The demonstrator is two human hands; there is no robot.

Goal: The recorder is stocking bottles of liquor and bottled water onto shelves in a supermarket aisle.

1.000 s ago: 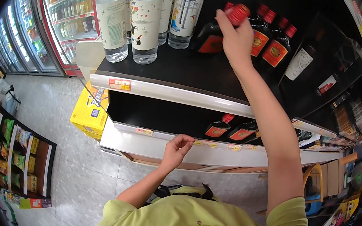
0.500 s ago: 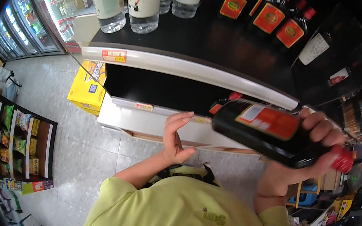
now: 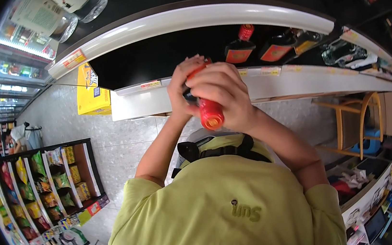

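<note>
A dark glass bottle with a red cap [image 3: 211,115] is between my two hands, its cap tilted down toward me. My right hand [image 3: 225,86] wraps over the bottle from the right. My left hand [image 3: 180,86] closes round it from the left, so most of the glass and label is hidden. Just beyond, on the black lower shelf [image 3: 143,63], a dark bottle with a red cap [image 3: 240,52] stands to the right of my hands. More dark bottles with orange-red labels [image 3: 277,50] are beside it, partly under the upper shelf.
The upper shelf's white front edge [image 3: 184,18] overhangs the lower shelf. Clear bottles [image 3: 44,19] stand at its far left. A yellow carton [image 3: 92,96] is by the shelf's left end. A snack rack [image 3: 44,188] stands left, a wooden chair [image 3: 360,123] right. Another person [image 3: 21,136] is far left.
The bottle has moved left, from my right hand's side to in front of my chest. My left hand, open before, has closed on it. The view has turned toward the lower shelf.
</note>
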